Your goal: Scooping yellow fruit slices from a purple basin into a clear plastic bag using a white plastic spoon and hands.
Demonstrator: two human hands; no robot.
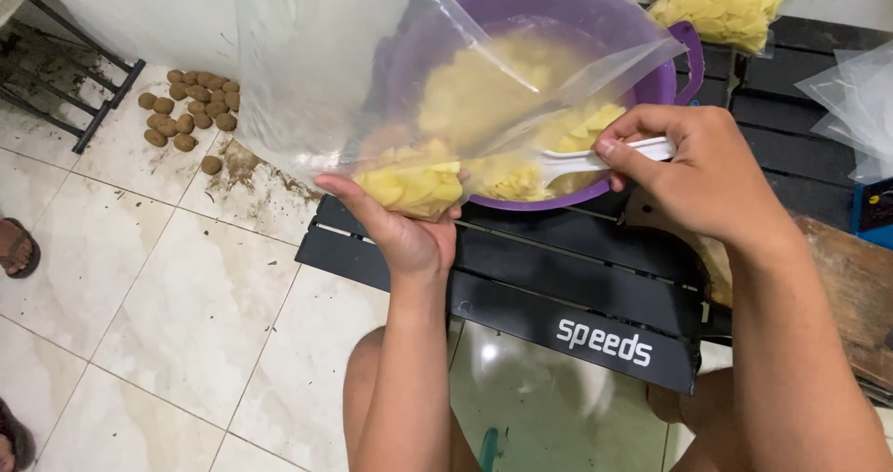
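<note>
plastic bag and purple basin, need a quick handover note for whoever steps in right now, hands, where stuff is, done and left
Left hand: cups the clear plastic bag from below, holding it open; some yellow slices already sit in its bottom.
Right hand: grips a white spoon with its bowl end at the bag's mouth.
Purple basin: on the black slatted table, still holding many slices.
Done: one filled bag lies behind the basin.
Left: this bag is only partly filled.

Small brown round tubers heaped on the pale tiled floor beside a dark metal rack. Filled bag of yellow slices at top right, empty clear bags nearby, sandalled foot at left edge.
</note>
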